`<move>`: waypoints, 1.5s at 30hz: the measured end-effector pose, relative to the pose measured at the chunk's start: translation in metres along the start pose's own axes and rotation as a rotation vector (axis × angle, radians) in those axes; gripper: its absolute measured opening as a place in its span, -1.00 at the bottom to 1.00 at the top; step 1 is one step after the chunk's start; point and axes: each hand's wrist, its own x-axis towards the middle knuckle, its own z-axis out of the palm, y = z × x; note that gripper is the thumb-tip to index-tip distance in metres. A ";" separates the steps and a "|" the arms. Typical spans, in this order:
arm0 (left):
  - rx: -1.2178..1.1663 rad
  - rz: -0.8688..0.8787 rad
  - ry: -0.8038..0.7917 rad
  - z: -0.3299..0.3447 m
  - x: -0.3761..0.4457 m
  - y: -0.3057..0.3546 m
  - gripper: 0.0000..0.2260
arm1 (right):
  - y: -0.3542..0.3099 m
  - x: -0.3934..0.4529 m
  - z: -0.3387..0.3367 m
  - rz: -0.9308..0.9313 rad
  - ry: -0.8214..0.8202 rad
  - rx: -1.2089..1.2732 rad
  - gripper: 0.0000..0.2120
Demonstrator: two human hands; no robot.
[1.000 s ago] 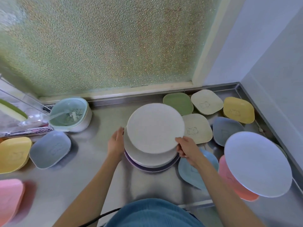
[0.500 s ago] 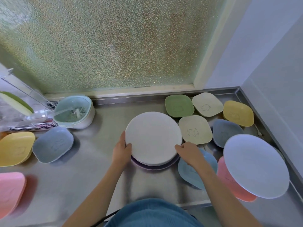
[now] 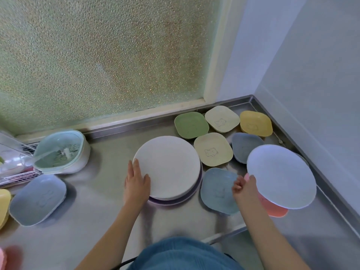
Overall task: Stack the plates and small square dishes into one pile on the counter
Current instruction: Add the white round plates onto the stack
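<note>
On the steel bench [image 3: 81, 221], your left hand [image 3: 136, 184] lies flat, steadying the plate pile [image 3: 167, 168] — your right hand [image 3: 244, 189], fingers curled and seemingly empty, nears the white plate [image 3: 281, 176] atop a pink dish [image 3: 276, 210] — lift it across next.

A frosted, pebbled glass window [image 3: 101, 55] filled the wall behind the steel counter, set in a pale frame [image 3: 212, 61]. At far left, a mint-green strainer basket [image 3: 60, 151] sat in a white bowl beside a wire rack [image 3: 17, 176]. Pale blue walls [image 3: 311, 65] met at the right corner.
</note>
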 end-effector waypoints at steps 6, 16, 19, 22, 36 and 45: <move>0.035 0.030 -0.016 -0.004 0.001 -0.003 -0.45 | -0.009 0.003 -0.003 -0.024 0.065 0.199 -0.83; 0.014 0.056 -0.012 -0.004 0.005 -0.009 -0.46 | -0.014 -0.027 0.016 -0.095 0.030 0.182 -0.76; 0.000 0.055 -0.016 -0.004 0.006 -0.009 -0.47 | -0.001 -0.039 0.032 -0.126 -0.099 0.015 -0.73; -0.044 0.055 0.004 -0.007 0.007 -0.009 -0.51 | 0.018 -0.047 0.051 -0.110 -0.262 -0.156 -0.78; -0.547 -0.096 0.064 -0.036 0.014 -0.009 -0.69 | 0.058 -0.069 0.056 -0.014 -0.568 -1.042 -0.73; -0.418 -0.043 -0.032 -0.035 0.015 -0.015 -0.59 | 0.048 -0.064 0.061 -0.408 -0.350 -1.666 -0.63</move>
